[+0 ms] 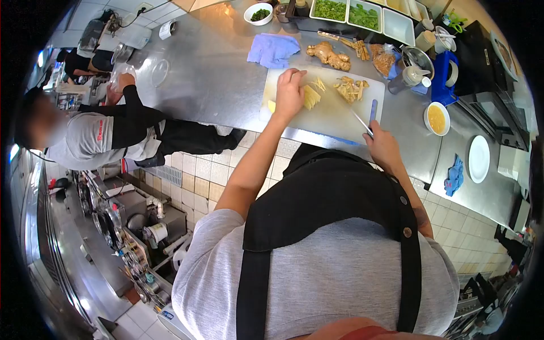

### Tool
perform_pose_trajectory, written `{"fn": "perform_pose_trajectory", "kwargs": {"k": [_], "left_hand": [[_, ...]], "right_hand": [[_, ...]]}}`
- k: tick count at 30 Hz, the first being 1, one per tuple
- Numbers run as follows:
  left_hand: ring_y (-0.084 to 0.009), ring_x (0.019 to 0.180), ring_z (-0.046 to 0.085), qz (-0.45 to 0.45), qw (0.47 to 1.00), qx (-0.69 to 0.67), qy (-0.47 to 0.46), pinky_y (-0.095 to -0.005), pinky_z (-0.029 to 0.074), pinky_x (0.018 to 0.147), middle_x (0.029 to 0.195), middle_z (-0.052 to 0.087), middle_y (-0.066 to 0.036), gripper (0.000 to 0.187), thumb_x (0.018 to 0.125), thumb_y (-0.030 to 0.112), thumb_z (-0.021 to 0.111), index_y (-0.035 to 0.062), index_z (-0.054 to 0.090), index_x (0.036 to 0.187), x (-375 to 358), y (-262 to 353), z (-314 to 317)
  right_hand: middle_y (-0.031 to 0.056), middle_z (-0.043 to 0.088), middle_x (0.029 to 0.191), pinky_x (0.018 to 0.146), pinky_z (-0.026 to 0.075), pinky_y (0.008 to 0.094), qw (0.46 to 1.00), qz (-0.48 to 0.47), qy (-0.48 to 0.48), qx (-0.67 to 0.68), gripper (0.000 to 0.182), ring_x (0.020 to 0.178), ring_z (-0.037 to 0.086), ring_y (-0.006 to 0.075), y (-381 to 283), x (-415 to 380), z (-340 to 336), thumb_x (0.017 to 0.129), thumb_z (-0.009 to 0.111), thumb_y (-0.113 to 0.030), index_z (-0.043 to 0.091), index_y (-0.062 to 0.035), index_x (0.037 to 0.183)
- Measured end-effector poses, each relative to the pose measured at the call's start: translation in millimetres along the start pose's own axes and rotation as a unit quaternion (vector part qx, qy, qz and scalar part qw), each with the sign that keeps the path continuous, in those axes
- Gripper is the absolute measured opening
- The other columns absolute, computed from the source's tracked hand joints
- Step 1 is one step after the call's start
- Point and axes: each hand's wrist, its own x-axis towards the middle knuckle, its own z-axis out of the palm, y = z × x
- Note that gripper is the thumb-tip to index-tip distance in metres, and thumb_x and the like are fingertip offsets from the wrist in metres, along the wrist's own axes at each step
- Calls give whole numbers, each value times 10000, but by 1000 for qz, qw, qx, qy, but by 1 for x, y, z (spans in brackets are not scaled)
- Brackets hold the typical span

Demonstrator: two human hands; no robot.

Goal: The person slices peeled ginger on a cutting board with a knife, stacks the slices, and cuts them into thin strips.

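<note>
My right hand (382, 148) is closed around the handle of a knife (361, 123), whose blade points up and left over the white cutting board (340, 122). At the board's upper left, my left hand (290, 92) has its fingers bent together; whatever they may hold is hidden. Beside it lie yellow ginger slices (311, 97) and thin ginger strips (319, 84). Rough brownish ginger pieces (352, 89) sit at the upper right of the board. A whole ginger root (328, 55) rests just beyond the board.
A blue cloth (273, 50) lies behind the board. Green-filled containers (364, 17) line the back. To the right stand a squeeze bottle (408, 78), a bowl of yellow liquid (437, 118) and a white plate (479, 159). A co-worker (93, 136) stands at left.
</note>
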Motion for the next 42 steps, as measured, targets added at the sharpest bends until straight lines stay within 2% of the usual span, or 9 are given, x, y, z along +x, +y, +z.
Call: {"fn": "perform_pose_trajectory", "kwargs": {"k": [2,5,6,12,25,28,34,42], "left_hand": [[-362,1033,545,-44,995,-42,80,-453,447,908,1101,576,-157,298,767,-25,612,11,635,1062,-16,17,9],[-362,977,558,-54,996,-11,65,-417,468,858,1056,578,-170,225,784,-35,605,-12,609,1007,-30,27,25],[-359,951,569,-64,994,-15,83,-426,475,846,1001,599,-163,161,786,-36,603,-11,619,944,-31,28,32],[-344,964,585,-35,994,20,99,-407,486,849,977,639,-158,65,803,-20,629,-28,654,862,-37,15,44],[-344,969,558,3,994,33,104,-415,470,855,1006,617,-144,122,804,-27,628,-16,636,926,-39,13,49],[-345,966,561,9,995,27,100,-417,470,855,1007,617,-150,121,808,-27,625,-16,637,928,-38,10,49],[-350,961,565,35,996,33,80,-422,474,855,1007,612,-161,136,802,-29,621,-28,638,936,-38,7,48],[-354,977,562,26,997,49,51,-431,471,872,1017,600,-167,159,799,-17,609,-42,642,952,-38,6,48]], "right_hand": [[242,667,838,704,488,548,1000,-1,3,21,246,812,644,454,7,-1,-1,932,581,-250,487,-48,1037],[248,666,839,708,485,553,999,-24,-10,23,250,814,638,463,13,7,-4,942,566,-256,483,-45,1047],[249,665,838,712,484,555,999,-27,-22,17,249,815,637,465,11,10,-2,947,558,-256,480,-43,1048],[260,661,849,727,484,562,996,-38,-85,-3,231,810,632,480,2,26,9,964,521,-248,465,-39,1047],[243,657,824,693,493,567,996,-28,-76,-40,216,781,639,470,-8,13,1,964,513,-223,442,-45,1065],[240,659,817,688,501,563,993,-17,-106,-42,209,777,648,459,-10,15,9,965,510,-217,440,-44,1058],[231,654,796,696,499,548,993,-3,-107,-51,234,781,639,463,-15,9,15,957,527,-227,421,-53,1073],[260,665,836,706,513,540,985,31,-162,-50,225,809,654,467,-36,1,-2,930,511,-182,407,-42,1072]]}}
